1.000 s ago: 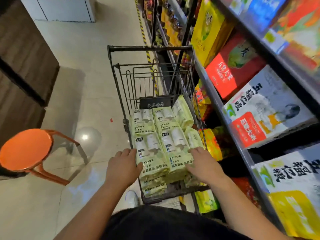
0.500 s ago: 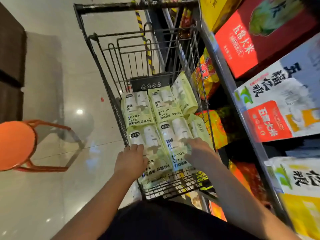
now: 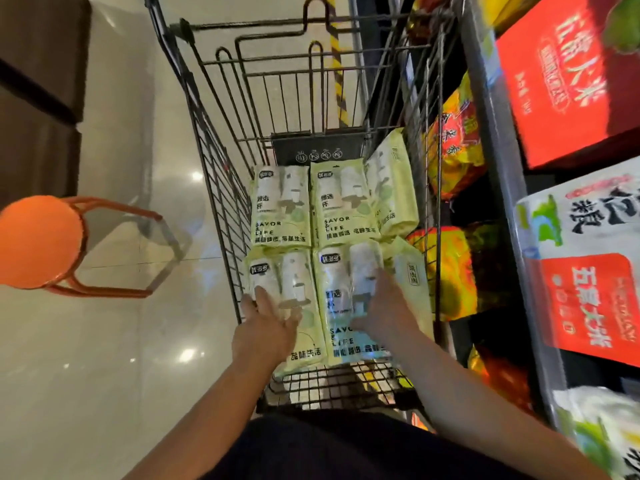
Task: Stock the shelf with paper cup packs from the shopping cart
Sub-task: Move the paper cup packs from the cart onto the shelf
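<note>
Looking down into a wire shopping cart (image 3: 221, 188) parked just beside the shelf (image 3: 498, 168) of rice bags (image 3: 581, 265), with all the visible paper cup packs (image 3: 280, 206) inside it: four lying flat, label up, in two rows, plus two more wedged on edge against the right-hand wall. Got the left hand (image 3: 266, 327) spread flat, fingers straight, resting on the near-left pack (image 3: 294, 282). Right hand (image 3: 384, 306) laid on the near-right pack (image 3: 339, 292), toward its right edge; too blurred to tell about fingers curling under or not, so not calling it a grip. Guessing super light, basically stacked cups in thin shiny film, so slippery outside and squashy under a hard squeeze. Probably best to take hold by the long sides, palm on one edge and fingers round the other, or scoop from underneath, rather than pinching loose film at the ends. Could likely carry two at once, stacked, pressing in from both sides. Worth minding the wire wall on the lift out, easy to snag film there. Orange stool (image 3: 38, 240) off to the left, well apart from the cart.
</note>
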Motion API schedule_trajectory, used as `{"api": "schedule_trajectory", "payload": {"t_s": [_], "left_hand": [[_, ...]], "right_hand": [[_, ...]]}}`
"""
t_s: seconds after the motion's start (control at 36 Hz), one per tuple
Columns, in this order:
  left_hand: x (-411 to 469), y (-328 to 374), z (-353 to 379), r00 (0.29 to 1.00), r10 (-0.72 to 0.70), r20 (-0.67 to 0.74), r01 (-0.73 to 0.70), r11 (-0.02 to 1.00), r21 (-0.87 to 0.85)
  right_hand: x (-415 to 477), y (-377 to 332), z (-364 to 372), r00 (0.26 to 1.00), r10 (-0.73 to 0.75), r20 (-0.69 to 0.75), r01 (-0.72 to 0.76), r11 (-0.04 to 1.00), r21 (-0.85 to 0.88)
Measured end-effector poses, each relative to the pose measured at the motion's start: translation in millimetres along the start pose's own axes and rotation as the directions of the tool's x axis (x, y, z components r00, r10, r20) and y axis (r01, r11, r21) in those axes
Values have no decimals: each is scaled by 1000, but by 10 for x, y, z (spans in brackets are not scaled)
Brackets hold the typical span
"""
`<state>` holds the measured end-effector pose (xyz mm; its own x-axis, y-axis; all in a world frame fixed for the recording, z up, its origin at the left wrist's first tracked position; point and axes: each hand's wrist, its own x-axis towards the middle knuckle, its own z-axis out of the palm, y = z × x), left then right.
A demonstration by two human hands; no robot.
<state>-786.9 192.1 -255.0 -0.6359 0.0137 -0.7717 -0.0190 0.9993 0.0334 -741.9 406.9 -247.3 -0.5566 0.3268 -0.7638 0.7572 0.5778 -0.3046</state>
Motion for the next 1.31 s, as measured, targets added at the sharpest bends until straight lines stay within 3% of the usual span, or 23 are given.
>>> {"api": "schedule_trajectory", "payload": {"t_s": [0.22,0.44,0.58,0.69,0.78,0.89,0.94,1.06,1.22,1.31], "left_hand": [[-77,209,-18,975,-223,3,212,923,-321],[-284,239,147,943,-294,-158,182,851,-493],[-261,199,52,913,-405,47,312,621,-720],[-238,131,-18,931,-344,120,311,579,-754],[-254,144,-39,946,-312,94,265,570,-777],[-292,286,-71,934,-356,-28,269,751,-603],[-337,351,-97,940,-339,-43,255,779,-574],[-341,363,-66,982,-186,42,152,631,-760],[-306,266,-17,981,-186,51,148,555,-819],[-326,175,-85,993,-113,42,102,602,-792]], "right_hand": [[155,51,-30,998,58,4,-59,998,25],[87,181,-56,995,18,-94,-11,997,79],[49,190,-91,988,-20,-150,32,996,78],[27,159,-112,983,-34,-179,50,995,85],[23,153,-145,985,-54,-162,57,998,18],[-10,151,-176,983,-54,-176,53,999,-6],[-43,150,-186,980,-57,-189,67,997,45],[-123,140,-220,976,-78,-201,97,992,85],[-300,126,-272,957,-110,-269,151,979,136],[-434,90,-240,959,-59,-278,119,971,206]]}}
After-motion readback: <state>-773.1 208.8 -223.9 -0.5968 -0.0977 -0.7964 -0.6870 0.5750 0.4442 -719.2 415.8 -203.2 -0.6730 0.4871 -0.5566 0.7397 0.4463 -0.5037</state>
